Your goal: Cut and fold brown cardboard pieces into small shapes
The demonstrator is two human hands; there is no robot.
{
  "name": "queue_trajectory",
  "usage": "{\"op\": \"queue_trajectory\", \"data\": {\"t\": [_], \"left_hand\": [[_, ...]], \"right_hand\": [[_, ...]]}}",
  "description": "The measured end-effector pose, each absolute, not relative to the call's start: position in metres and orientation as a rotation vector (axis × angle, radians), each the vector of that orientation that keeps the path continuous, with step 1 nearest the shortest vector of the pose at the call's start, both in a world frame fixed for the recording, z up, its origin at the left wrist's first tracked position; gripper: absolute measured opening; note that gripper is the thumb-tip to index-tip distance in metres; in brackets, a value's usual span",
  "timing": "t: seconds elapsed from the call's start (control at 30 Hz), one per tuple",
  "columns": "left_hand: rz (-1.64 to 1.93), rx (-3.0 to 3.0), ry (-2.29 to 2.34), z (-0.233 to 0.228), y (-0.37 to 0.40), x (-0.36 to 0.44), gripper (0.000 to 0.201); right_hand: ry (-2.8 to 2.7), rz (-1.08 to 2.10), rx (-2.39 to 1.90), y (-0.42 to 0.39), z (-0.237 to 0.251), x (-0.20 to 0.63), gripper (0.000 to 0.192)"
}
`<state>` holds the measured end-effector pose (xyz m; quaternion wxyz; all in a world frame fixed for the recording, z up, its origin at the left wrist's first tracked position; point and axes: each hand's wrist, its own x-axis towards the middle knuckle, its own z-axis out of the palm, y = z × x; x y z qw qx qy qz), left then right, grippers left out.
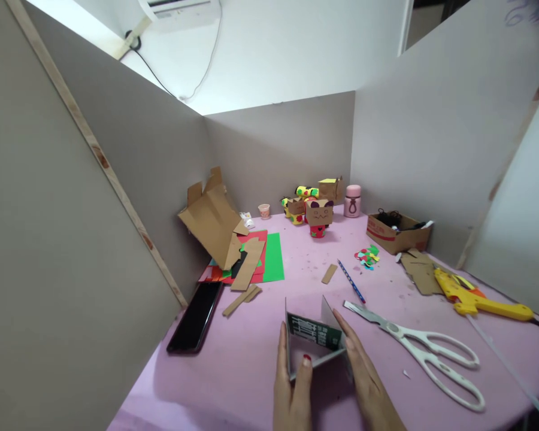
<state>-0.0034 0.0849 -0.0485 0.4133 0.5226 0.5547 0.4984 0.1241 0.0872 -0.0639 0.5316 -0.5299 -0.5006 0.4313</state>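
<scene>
Where both hands (pixel 323 377) press, folded card (pixel 313 336) stands dark-printed.

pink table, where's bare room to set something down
Bare: the near left of the table, between the phone and left hand, and the middle strip between green paper and pencil. Crowded: scissors, glue gun, back figures.

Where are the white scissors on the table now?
In the head view, the white scissors lie open on the pink table, to the right of the right hand, between the blue pencil and the yellow glue gun.
</scene>
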Motion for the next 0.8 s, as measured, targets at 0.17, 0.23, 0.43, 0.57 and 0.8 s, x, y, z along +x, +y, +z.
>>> {"op": "queue_trajectory", "data": {"t": [0.17,0.23,0.43,0.57,0.8], "left_hand": [[1.17,1.288,1.422,-0.042,0.084,-0.003,0.062],[1.144,1.278,1.426,-0.041,0.086,-0.003,0.062],[1.165,1.249,1.37,-0.04,0.094,-0.006,0.062],[1.169,1.179,1.361,-0.032,0.1,-0.008,0.06],[1.184,1.208,1.435,-0.03,0.102,-0.001,0.059]], "right_hand": [[-1.209,1.015,-1.249,0.094,-0.069,0.126,0.067],[-1.255,1.029,-1.24,0.096,-0.067,0.128,0.068],[-1.356,1.043,-1.25,0.1,-0.043,0.137,0.059],[-1.369,1.02,-1.25,0.103,-0.036,0.146,0.055],[-1.447,0.96,-1.3,0.109,-0.043,0.157,0.059]]}}
